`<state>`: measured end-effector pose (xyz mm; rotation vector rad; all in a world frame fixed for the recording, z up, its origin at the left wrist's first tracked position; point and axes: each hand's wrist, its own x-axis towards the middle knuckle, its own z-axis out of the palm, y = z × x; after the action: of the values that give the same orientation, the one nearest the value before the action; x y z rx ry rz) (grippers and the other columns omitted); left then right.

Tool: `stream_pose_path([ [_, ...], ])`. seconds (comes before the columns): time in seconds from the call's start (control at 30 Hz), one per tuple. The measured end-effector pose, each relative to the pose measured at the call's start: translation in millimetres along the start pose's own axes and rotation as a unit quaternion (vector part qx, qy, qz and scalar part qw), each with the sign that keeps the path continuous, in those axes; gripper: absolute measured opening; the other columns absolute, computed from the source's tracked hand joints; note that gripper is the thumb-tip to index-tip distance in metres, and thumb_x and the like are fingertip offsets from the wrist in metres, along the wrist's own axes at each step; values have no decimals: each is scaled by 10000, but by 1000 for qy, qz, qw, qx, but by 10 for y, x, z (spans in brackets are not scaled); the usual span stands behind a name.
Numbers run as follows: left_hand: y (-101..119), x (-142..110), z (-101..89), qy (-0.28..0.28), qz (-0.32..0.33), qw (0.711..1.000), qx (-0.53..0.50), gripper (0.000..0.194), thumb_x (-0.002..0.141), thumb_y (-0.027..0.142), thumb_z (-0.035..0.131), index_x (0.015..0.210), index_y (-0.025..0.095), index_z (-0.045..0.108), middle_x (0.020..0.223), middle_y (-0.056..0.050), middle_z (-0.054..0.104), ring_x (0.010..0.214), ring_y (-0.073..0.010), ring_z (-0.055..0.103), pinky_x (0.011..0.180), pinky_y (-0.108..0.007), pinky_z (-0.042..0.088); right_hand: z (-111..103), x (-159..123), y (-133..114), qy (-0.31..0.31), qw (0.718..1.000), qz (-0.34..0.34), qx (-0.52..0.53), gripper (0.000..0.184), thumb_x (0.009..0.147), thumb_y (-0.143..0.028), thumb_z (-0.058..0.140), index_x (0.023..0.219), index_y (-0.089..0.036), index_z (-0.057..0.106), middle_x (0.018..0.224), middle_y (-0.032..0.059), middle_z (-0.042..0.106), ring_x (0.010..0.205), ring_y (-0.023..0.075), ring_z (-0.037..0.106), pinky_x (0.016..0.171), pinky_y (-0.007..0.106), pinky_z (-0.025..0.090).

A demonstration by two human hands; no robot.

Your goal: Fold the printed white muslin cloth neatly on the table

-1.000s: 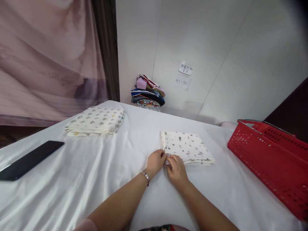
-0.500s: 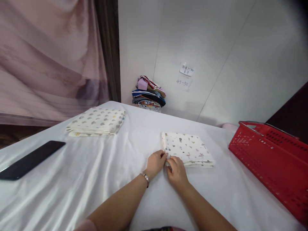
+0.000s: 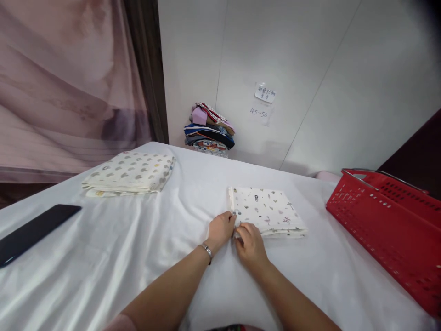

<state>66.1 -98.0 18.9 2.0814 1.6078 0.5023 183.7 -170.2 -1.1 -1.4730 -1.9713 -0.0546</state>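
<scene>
Folded cloth (image 3: pixel 267 207), one: white, sprinkled with small plants, dots and a pinkish bird-like figure (layers showing along the near edge); lies just beyond and right of the fingers. Left hand (image 3: pixel 220 230) and right hand (image 3: pixel 251 242): fingers curled at its near-left corner, partly covering it; whether they pinch fabric cannot be told. Red basket (image 3: pixel 386 230), well right of the fingers: cut off by the frame.

folded white cloth (image 3: pixel 263 207), small scattered prints; lying flat in layers on white sheet (image 3: pixel 198 193)
</scene>
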Motion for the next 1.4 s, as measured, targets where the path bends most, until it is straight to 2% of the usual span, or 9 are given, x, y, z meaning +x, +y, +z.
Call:
stream_pose_path([
  [0.17,20,95,-76,-28,-17,999,-27,524,878,549,225,763,205,604,802,-64,675,764,-195,617,612,-266,385,3,6,0,5,1000,-8,7,259,688,-49,445,891,-172,548,886,53,518,825,187,457,730,327,370],
  [0.27,45,203,-121,-67,-23,997,-29,554,814,637,292,737,192,613,798,-75,676,761,-214,619,593,-272,390,5,12,0,7,1000,-11,4,256,689,-46,443,885,-174,545,875,54,516,821,190,458,713,324,371],
  [0.37,66,250,-103,-64,-12,998,2,465,813,571,366,756,187,624,822,-81,678,784,-219,619,606,-273,394,0,19,3,7,1000,-13,5,253,697,-52,447,897,-174,543,878,57,514,825,193,456,712,326,370],
  [0.6,71,195,-31,-27,-14,999,33,433,868,462,291,835,193,628,866,-97,684,826,-225,624,673,-299,410,-31,33,-9,6,1000,-11,16,222,710,-68,460,886,-175,544,882,51,515,815,185,452,720,320,365],
  [0.77,83,355,-147,-83,-30,996,5,565,842,584,244,801,179,637,923,-116,680,865,-240,621,681,-298,424,-38,33,-15,-4,1000,-5,26,259,683,-52,451,888,-181,542,893,51,514,830,191,453,732,328,364],
  [0.87,98,439,-169,-71,-42,996,25,566,816,619,278,830,179,634,939,-118,677,884,-254,617,691,-308,431,-36,38,-13,-6,1000,-3,27,265,679,-56,459,893,-190,542,898,49,517,835,194,457,735,328,364],
  [1.03,85,440,-107,-28,-35,997,70,474,881,456,254,865,175,635,946,-123,673,907,-240,613,734,-311,429,-42,44,-22,-2,1000,-6,12,246,686,-60,475,887,-188,537,884,36,513,819,175,459,723,304,368],
  [1.3,126,559,-187,-70,-55,996,14,607,799,648,268,871,166,628,970,-139,667,933,-273,604,726,-326,430,-46,41,-29,-9,1000,1,24,253,688,-59,487,898,-186,549,897,41,518,837,184,460,741,319,369],
  [1.4,142,600,-155,-65,-51,996,34,510,818,565,317,906,167,623,1005,-141,658,945,-270,600,732,-326,426,-54,42,-35,-14,999,7,28,274,683,-50,478,907,-192,548,902,43,520,844,190,459,742,325,369],
])
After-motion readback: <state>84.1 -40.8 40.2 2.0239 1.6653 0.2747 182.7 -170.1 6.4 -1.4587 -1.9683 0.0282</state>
